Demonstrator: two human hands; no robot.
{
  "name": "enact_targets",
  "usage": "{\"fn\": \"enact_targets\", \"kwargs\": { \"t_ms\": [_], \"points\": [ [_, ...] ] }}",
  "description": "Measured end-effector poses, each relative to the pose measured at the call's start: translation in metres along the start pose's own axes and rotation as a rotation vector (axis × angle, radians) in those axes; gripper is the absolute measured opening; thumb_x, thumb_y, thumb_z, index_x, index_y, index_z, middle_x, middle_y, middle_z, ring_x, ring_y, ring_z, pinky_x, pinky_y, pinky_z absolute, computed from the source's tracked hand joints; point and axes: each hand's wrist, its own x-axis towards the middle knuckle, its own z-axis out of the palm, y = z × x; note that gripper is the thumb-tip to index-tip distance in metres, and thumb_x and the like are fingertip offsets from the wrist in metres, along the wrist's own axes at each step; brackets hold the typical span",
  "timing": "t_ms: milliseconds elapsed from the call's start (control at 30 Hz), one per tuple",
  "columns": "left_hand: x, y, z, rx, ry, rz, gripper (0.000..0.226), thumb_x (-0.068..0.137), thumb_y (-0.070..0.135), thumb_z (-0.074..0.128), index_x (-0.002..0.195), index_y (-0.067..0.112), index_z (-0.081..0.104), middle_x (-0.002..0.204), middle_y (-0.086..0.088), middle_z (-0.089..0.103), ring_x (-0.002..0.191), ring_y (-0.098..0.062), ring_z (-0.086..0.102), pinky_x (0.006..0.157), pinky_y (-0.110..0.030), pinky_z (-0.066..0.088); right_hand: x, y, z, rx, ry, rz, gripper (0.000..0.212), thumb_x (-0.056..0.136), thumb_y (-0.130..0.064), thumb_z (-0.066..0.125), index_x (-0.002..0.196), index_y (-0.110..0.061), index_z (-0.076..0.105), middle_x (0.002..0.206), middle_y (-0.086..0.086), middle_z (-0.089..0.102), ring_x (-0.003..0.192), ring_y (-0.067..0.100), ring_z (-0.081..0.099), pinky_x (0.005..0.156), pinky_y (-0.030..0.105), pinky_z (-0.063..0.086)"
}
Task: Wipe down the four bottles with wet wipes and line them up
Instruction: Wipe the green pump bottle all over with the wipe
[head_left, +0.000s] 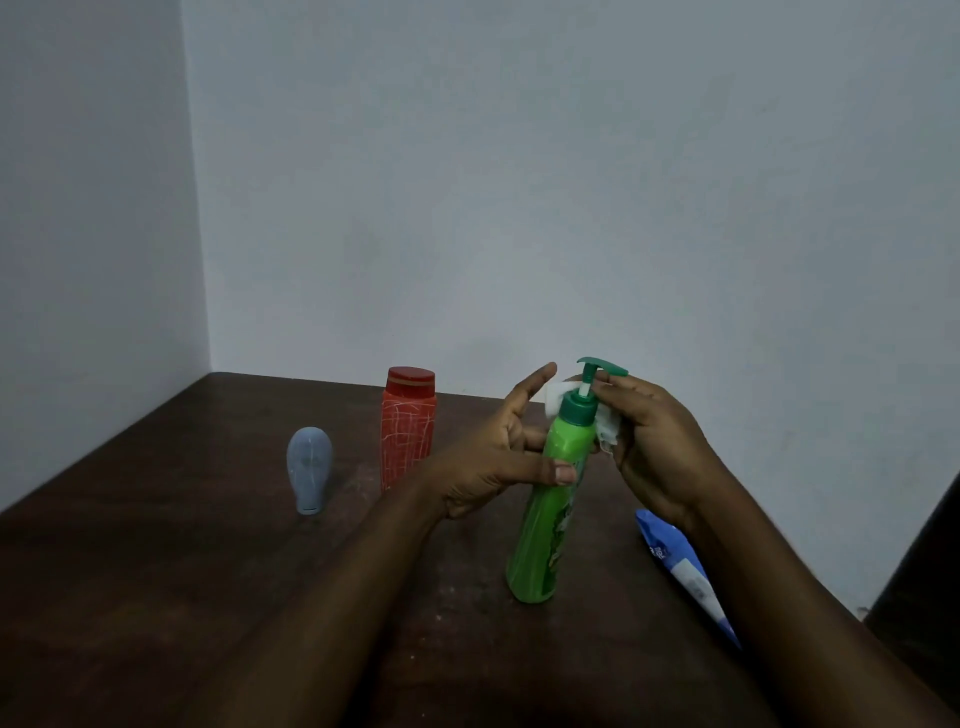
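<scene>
The dark wooden bench (156, 545) ran back into a corner of pale walls. Over its near right part, the green pump bottle (545, 540) stood between the two hands, base on the bench. Its long axis leaned up and to the right, so the pump head sat by the right hand (654, 441).

The left hand (493, 457) steadied the body from the left, thumb (558, 473) across the front and the other fingers behind, the forefinger stretched upward. The right hand's fingers (623, 387) were curled at the neck, pressing the wet wipe (607, 428) around the collar just below the nozzle.

The red bottle (408, 431) stood upright behind the left hand. The blue wipes pack (680, 566) lay partly under the right forearm. The grey-blue bottle (309, 467) stood well apart, further left. Nothing seemed to block a downward wipe. No fourth bottle was in view.
</scene>
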Motion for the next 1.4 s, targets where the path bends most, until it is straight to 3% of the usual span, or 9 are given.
{"fn": "enact_targets", "kwargs": {
  "t_ms": [267, 433, 633, 733, 833, 967, 1067, 1233, 1400],
  "points": [
    [0.0, -0.001, 0.0, -0.018, 0.004, 0.003, 0.11, 0.084, -0.012, 0.069, 0.161, 0.042, 0.012, 0.107, -0.016, 0.077, 0.1, -0.026, 0.072, 0.098, -0.047, 0.053, -0.011, 0.01, -0.01, -0.095, 0.09, -0.107, 0.029, 0.105, -0.006, 0.044, 0.112, -0.003, 0.072, 0.104, 0.014, 0.078, 0.088, 0.032, 0.067, 0.07, 0.037, 0.052],
    [0.001, -0.001, -0.001, 0.002, -0.002, 0.003, 0.109, 0.084, -0.012, 0.07, 0.161, 0.041, 0.014, 0.104, -0.015, 0.077, 0.097, -0.025, 0.073, 0.094, -0.045, 0.054, -0.026, 0.014, -0.019, -0.257, 0.121, -0.228, 0.031, 0.105, -0.005, 0.046, 0.115, -0.01, 0.075, 0.109, 0.008, 0.078, 0.104, 0.026, 0.073, 0.09, 0.034, 0.058],
    [0.001, -0.003, -0.003, 0.005, 0.011, -0.004, 0.11, 0.083, -0.012, 0.07, 0.16, 0.042, 0.013, 0.101, -0.015, 0.077, 0.091, -0.022, 0.074, 0.089, -0.04, 0.057, -0.062, 0.046, 0.005, -0.696, 0.279, -0.528, 0.033, 0.104, -0.005, 0.053, 0.131, -0.019, 0.067, 0.116, -0.021, 0.071, 0.108, -0.01, 0.064, 0.09, 0.009, 0.046],
    [0.0, -0.002, -0.002, 0.011, 0.009, -0.002, 0.111, 0.084, -0.015, 0.069, 0.16, 0.046, 0.013, 0.111, -0.026, 0.073, 0.091, -0.024, 0.074, 0.087, -0.04, 0.058, -0.066, 0.064, 0.002, -0.942, 0.203, -0.774, 0.039, 0.1, -0.004, 0.049, 0.137, -0.006, 0.061, 0.144, 0.001, 0.059, 0.141, 0.015, 0.052, 0.117, 0.028, 0.039],
    [-0.001, 0.0, -0.003, 0.069, -0.007, 0.026, 0.11, 0.087, -0.022, 0.063, 0.159, 0.047, 0.015, 0.125, -0.032, 0.067, 0.099, -0.032, 0.069, 0.093, -0.05, 0.057, -0.06, 0.066, 0.001, -1.226, 0.092, -0.952, 0.043, 0.094, -0.003, 0.045, 0.132, 0.003, 0.064, 0.146, 0.014, 0.057, 0.146, 0.035, 0.043, 0.121, 0.05, 0.033],
    [-0.002, 0.002, -0.002, 0.18, 0.019, 0.031, 0.103, 0.091, -0.022, 0.059, 0.16, 0.041, 0.016, 0.085, 0.004, 0.075, 0.083, -0.009, 0.07, 0.087, -0.037, 0.056, -0.047, 0.052, 0.015, -1.522, 0.059, -1.027, 0.039, 0.088, -0.006, 0.051, 0.12, 0.001, 0.072, 0.128, 0.017, 0.069, 0.138, 0.042, 0.051, 0.119, 0.058, 0.034],
    [-0.002, 0.002, -0.002, 0.213, 0.05, 0.04, 0.102, 0.09, -0.018, 0.064, 0.16, 0.043, 0.019, 0.08, 0.004, 0.068, 0.074, -0.004, 0.065, 0.091, -0.035, 0.057, -0.036, 0.049, 0.031, -1.709, 0.098, -0.973, 0.038, 0.081, -0.009, 0.056, 0.113, 0.001, 0.074, 0.11, 0.019, 0.074, 0.132, 0.047, 0.054, 0.121, 0.059, 0.029],
    [-0.004, 0.003, -0.001, 0.138, 0.036, 0.052, 0.105, 0.088, -0.02, 0.065, 0.158, 0.048, 0.025, 0.116, -0.032, 0.062, 0.101, -0.032, 0.063, 0.093, -0.048, 0.057, -0.044, 0.046, 0.027, -1.691, 0.213, -1.046, 0.031, 0.084, -0.015, 0.061, 0.109, -0.007, 0.077, 0.113, 0.01, 0.076, 0.124, 0.043, 0.061, 0.114, 0.064, 0.032],
    [-0.003, 0.002, 0.001, 0.082, -0.014, 0.033, 0.109, 0.09, -0.023, 0.058, 0.161, 0.043, 0.009, 0.103, -0.014, 0.076, 0.082, -0.016, 0.073, 0.08, -0.033, 0.06, -0.056, 0.057, -0.004, -1.52, 0.224, -1.068, 0.039, 0.095, -0.01, 0.054, 0.131, -0.005, 0.068, 0.14, 0.009, 0.064, 0.124, 0.042, 0.059, 0.1, 0.057, 0.045]
  ]
}}
